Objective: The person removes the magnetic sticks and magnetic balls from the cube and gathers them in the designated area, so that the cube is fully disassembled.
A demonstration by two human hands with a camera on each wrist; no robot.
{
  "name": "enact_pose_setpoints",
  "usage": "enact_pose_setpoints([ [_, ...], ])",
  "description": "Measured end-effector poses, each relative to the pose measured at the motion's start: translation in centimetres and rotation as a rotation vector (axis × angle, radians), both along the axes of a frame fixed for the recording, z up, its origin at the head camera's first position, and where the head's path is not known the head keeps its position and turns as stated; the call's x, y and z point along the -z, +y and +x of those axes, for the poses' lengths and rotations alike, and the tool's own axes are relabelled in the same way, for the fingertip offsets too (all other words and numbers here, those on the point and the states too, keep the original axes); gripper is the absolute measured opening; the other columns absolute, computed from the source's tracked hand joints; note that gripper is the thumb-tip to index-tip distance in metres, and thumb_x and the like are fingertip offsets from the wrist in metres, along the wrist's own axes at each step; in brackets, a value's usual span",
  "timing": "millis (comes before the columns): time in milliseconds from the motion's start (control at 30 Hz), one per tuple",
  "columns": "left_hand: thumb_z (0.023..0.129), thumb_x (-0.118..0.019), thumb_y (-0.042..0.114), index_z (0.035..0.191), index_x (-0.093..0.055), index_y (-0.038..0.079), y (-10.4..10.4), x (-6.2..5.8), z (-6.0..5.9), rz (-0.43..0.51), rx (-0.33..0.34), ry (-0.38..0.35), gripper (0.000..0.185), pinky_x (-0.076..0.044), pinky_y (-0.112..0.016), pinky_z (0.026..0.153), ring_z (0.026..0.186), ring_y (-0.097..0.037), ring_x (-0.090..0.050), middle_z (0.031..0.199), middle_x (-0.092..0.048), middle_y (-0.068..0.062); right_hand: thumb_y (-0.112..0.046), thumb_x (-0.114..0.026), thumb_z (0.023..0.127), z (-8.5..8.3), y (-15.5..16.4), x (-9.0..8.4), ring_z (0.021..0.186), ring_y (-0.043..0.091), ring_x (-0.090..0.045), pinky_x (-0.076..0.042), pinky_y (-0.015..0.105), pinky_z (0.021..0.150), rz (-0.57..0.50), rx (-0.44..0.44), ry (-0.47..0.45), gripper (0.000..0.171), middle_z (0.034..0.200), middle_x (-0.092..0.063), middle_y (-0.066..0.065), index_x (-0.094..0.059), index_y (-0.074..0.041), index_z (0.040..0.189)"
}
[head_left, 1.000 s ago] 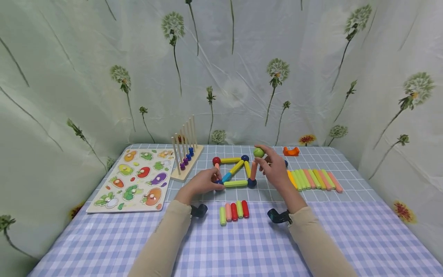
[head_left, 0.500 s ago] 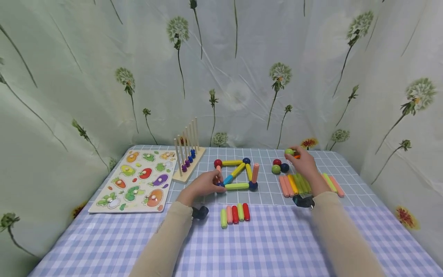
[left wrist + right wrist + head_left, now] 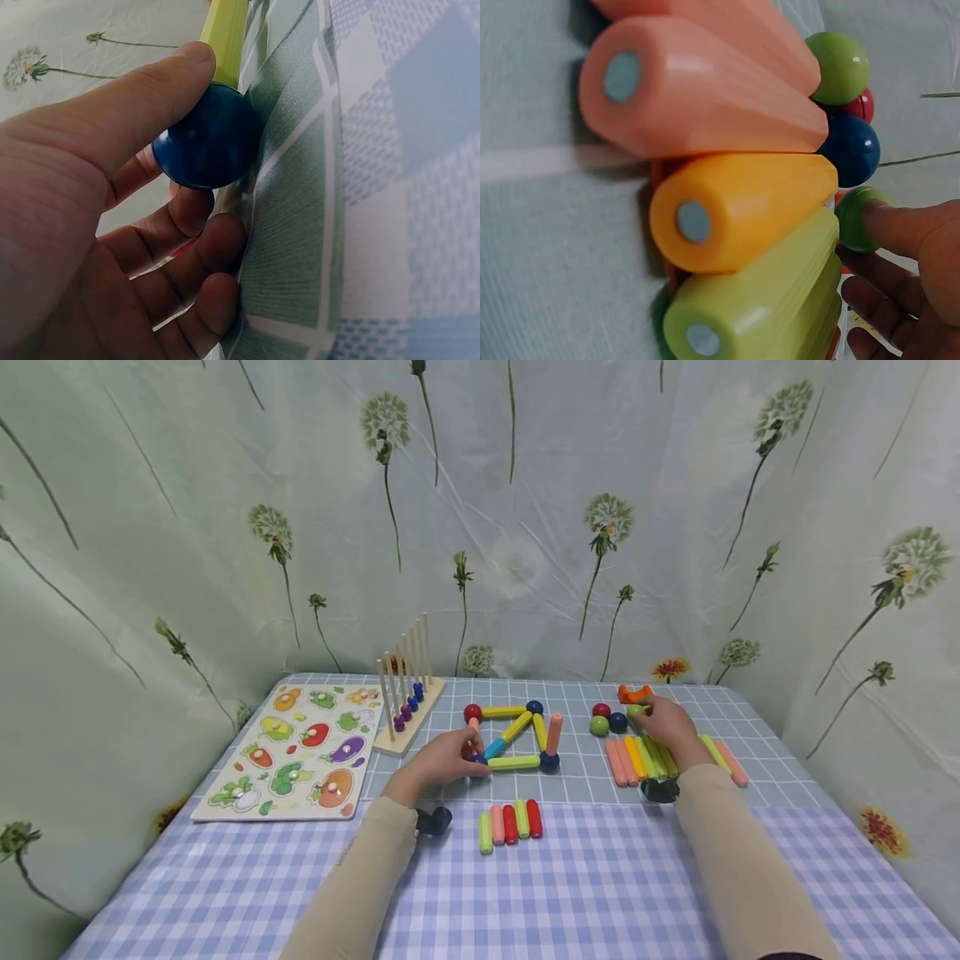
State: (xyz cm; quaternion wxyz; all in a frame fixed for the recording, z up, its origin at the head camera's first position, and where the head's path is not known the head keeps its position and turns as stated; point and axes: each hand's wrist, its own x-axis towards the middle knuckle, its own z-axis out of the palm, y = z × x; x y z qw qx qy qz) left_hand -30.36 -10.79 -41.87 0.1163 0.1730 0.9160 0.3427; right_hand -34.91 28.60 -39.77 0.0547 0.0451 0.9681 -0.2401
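**Green ball set down beside the ball cluster while the frame is steadied**

The right hand [image 3: 667,724] has its thumb and fingers curled round a small green glossy ball [image 3: 636,711], held at the table surface just at 3 o'clock of a dark blue ball [image 3: 617,722], with a red ball [image 3: 601,710] and a second green ball [image 3: 597,725] close by. An orange curved block [image 3: 633,694] lies at 12 o'clock of the hand, and a row of long pastel sticks [image 3: 637,758] lies at 6 o'clock, partly under the wrist.

The left hand [image 3: 442,760] presses thumb and fingers round the dark blue corner ball [image 3: 208,136] of the square stick-and-ball frame [image 3: 513,735], at the frame's 7 o'clock corner; a yellow-green stick [image 3: 225,34] runs away from that ball.

To do this well, I judge the green ball should be lowered until it rests on the cloth before the fingers part, so that it neither rolls nor knocks the neighbouring balls. The left hand's hold should stay light and low, keeping the frame flat and the upright salmon stick [image 3: 553,732] standing.

Four short sticks [image 3: 509,821] lie at 6 o'clock of the frame.
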Motion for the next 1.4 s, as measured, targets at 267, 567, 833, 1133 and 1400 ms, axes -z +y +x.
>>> enact_pose_setpoints([
  [267, 0.084, -0.08, 0.036, 0.1, -0.06, 0.022, 0.1, 0.1, -0.1, -0.002, -0.002, -0.004, 0.029, -0.05, -0.029, 0.08, 0.088, -0.017, -0.057, 0.096, -0.063, 0.001, -0.021, -0.05, 0.103, -0.2, 0.1, 0.1, 0.115, 0.043, -0.054, -0.043, 0.057, 0.107, 0.036, -0.016, 0.0, 0.048, 0.133, -0.055, 0.03, -0.045, 0.003, 0.144],
  [567, 0.084, -0.08, 0.035, 0.1, -0.06, 0.021, 0.0, 0.3, -0.1, 0.001, -0.005, -0.001, 0.029, -0.05, -0.029, 0.08, 0.088, -0.017, -0.057, 0.095, -0.063, 0.001, -0.023, -0.046, 0.104, 0.4, -0.3, 0.1, 0.12, 0.045, -0.051, -0.041, 0.058, 0.108, -0.004, -0.004, 0.085, 0.047, 0.136, -0.054, 0.029, -0.045, 0.002, 0.143],
  [833, 0.084, -0.08, 0.035, 0.1, -0.06, 0.022, 0.0, 0.3, -0.1, 0.002, -0.009, -0.009, 0.028, -0.05, -0.029, 0.08, 0.087, -0.017, -0.057, 0.095, -0.063, 0.001, -0.022, -0.049, 0.104, 2.4, -3.7, -1.4, 0.117, 0.038, -0.051, -0.049, 0.051, 0.101, -0.157, -0.008, 0.267, 0.04, 0.135, -0.056, 0.021, -0.05, -0.008, 0.141],
  [1133, 0.085, -0.08, 0.034, 0.1, -0.06, 0.021, 0.0, 0.2, -0.1, 0.003, -0.009, -0.01, 0.028, -0.05, -0.03, 0.08, 0.088, -0.018, -0.057, 0.096, -0.063, 0.0, -0.039, -0.054, 0.103, 5.1, -8.5, -3.3, 0.1, 0.029, -0.058, -0.051, 0.032, 0.083, -0.329, -0.204, 0.306, 0.041, 0.124, -0.063, 0.015, -0.058, -0.015, 0.136],
  [1400, 0.085, -0.08, 0.035, 0.099, -0.06, 0.022, -0.1, 0.4, -0.2, 0.001, -0.007, -0.003, 0.028, -0.05, -0.029, 0.079, 0.087, -0.018, -0.057, 0.095, -0.063, 0.001, -0.032, -0.065, 0.097, 6.0, -10.3, -3.0, 0.087, 0.022, -0.056, -0.047, 0.029, 0.069, -0.178, -0.376, 0.202, 0.034, 0.098, -0.066, 0.007, -0.064, -0.017, 0.127],
])
